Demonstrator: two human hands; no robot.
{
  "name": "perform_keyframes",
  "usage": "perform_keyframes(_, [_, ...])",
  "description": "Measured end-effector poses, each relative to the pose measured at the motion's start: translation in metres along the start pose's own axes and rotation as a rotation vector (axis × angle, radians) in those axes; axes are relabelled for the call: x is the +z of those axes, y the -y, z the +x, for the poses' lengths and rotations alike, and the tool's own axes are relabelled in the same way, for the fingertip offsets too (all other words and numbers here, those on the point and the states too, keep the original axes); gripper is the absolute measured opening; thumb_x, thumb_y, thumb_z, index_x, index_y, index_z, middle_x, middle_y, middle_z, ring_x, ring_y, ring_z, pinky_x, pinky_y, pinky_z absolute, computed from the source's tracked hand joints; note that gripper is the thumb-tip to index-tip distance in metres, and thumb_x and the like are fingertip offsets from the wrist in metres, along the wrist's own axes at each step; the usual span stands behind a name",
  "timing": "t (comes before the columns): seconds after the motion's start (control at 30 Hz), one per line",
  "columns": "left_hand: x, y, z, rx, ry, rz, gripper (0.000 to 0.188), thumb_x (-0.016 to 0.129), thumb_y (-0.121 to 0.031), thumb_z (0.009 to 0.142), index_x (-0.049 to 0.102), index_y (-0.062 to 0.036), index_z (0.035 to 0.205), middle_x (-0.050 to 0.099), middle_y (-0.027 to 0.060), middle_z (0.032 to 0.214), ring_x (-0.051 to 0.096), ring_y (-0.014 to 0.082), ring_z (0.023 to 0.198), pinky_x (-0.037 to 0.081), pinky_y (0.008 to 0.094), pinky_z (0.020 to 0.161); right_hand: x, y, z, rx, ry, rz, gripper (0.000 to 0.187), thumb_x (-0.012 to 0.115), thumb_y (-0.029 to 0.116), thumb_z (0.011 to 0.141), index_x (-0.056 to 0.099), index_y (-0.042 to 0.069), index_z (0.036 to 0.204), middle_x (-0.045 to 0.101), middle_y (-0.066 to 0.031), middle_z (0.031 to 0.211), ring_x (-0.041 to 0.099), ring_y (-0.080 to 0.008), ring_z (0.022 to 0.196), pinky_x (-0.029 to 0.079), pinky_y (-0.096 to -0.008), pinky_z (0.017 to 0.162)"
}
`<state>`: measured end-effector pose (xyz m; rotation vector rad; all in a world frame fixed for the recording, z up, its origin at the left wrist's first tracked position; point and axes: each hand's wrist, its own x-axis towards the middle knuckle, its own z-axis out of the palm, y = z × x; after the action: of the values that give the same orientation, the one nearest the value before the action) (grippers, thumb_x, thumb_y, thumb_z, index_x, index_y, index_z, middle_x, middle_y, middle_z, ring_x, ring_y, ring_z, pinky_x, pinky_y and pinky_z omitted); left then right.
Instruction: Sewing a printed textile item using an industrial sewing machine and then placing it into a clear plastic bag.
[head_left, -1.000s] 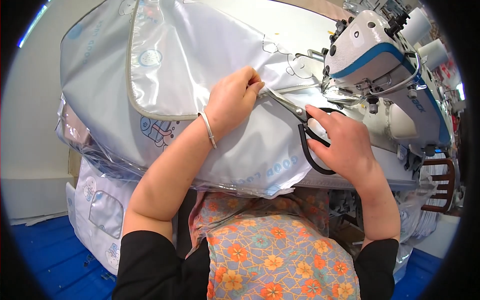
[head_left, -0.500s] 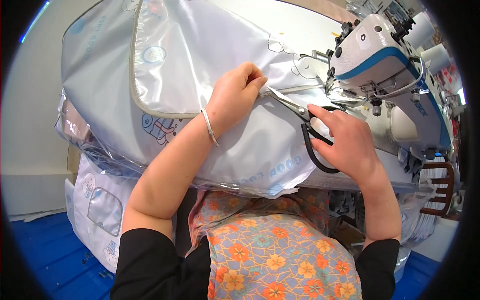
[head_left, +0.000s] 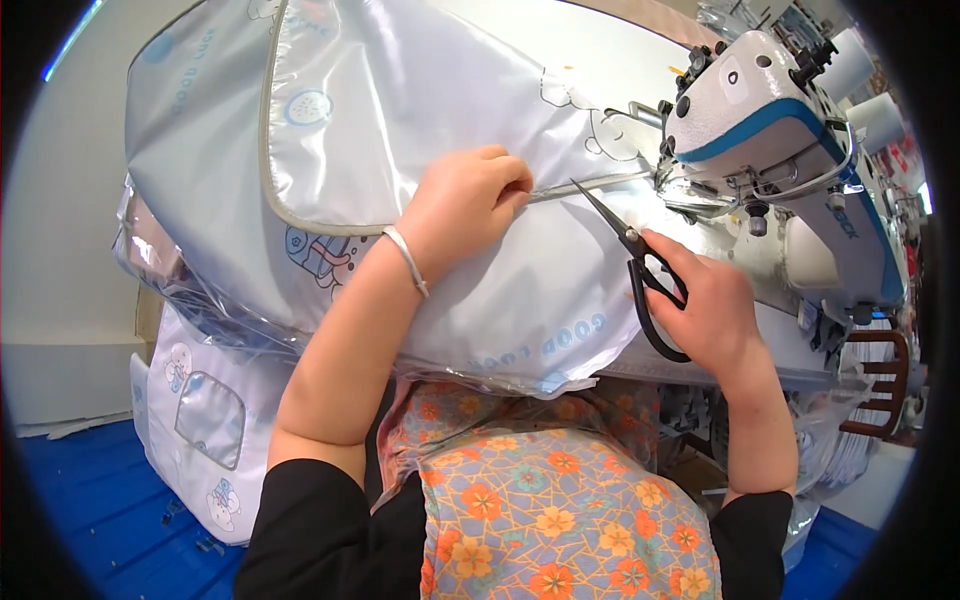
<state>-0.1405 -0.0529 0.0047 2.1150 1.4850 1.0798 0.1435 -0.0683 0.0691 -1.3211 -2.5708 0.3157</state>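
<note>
My left hand point(head_left: 468, 205) is closed, its curled fingers pinching the edge of a shiny white printed fabric point(head_left: 560, 265) where a narrow grey binding point(head_left: 598, 183) runs. The exact grip of the fingertips is hidden by the hand. In my right hand point(head_left: 708, 312) are black-handled scissors point(head_left: 632, 234), with fingers through the loops. Their blades are nearly together and point away and to the left, the tip close to the binding. Further right, the binding leads under the presser foot area of a white and blue sewing machine point(head_left: 745, 110).
Folds of the same fabric cover the left of the table, with clear plastic sheeting point(head_left: 215, 320) hanging below. A sewn white piece with a window point(head_left: 210, 420) hangs at the lower left over a blue floor point(head_left: 80, 500). A wooden chair point(head_left: 880, 380) stands at the right.
The scissors have drawn back to the right and toward me, away from my left hand, and their blades have closed together. My left fingers have curled further down over the fabric edge.
</note>
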Motion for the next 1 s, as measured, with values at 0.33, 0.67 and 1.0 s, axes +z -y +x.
perform_keyframes(0.33, [0.019,0.004,0.004,-0.001,-0.06,0.219,0.008,0.059,-0.011,0.089,0.06,-0.0032,0.091,0.065,0.017,0.086,0.064,0.0375,0.078,0.051,0.0433,0.071,0.002,-0.001,-0.003,0.01,0.035,0.038,0.054,0.073,0.009,0.075,0.062,0.013,0.129,0.072,-0.014,0.096,0.068,-0.0289,0.071,0.053,-0.0359,0.066])
perform_keyframes(0.67, [0.008,0.0,0.007,-0.1,-0.008,-0.029,0.012,0.061,-0.016,0.09,0.059,-0.004,0.089,0.065,0.0139,0.088,0.063,0.0347,0.084,0.049,0.0428,0.075,0.002,-0.004,-0.004,0.044,0.056,0.076,0.054,0.073,0.007,0.076,0.062,0.011,0.128,0.071,-0.0153,0.096,0.069,-0.0315,0.077,0.054,-0.0367,0.07])
perform_keyframes(1.0, [0.012,-0.009,0.013,-0.252,0.058,0.131,0.013,0.058,-0.017,0.094,0.06,-0.0043,0.094,0.066,0.0152,0.086,0.064,0.0356,0.083,0.05,0.0447,0.075,0.005,-0.001,-0.004,0.052,0.067,0.073,0.053,0.073,0.007,0.075,0.062,0.011,0.127,0.071,-0.0161,0.096,0.069,-0.0325,0.079,0.054,-0.0371,0.071])
